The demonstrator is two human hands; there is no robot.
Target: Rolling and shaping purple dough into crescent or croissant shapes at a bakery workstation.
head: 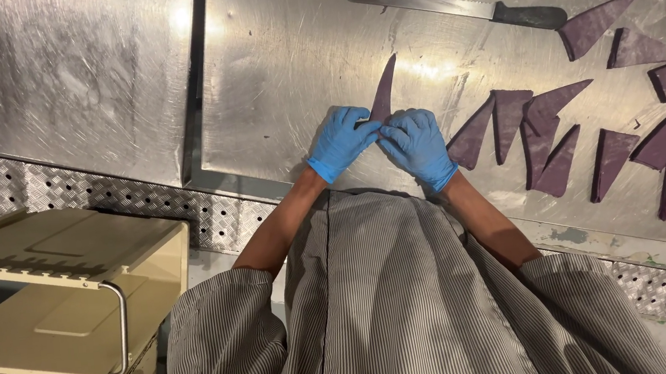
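A long purple dough triangle [383,93] lies on the steel worktable [287,60], its tip pointing away from me. My left hand [340,141] and my right hand [418,147], both in blue gloves, press on its wide near end with fingertips meeting. The near end of the dough is hidden under my fingers.
Several more purple dough triangles [547,140] lie in rows to the right. A long knife [454,8] with a black handle rests at the back. A beige plastic cart [49,307] with a metal handle stands at lower left, beside the table's ribbed edge [103,199].
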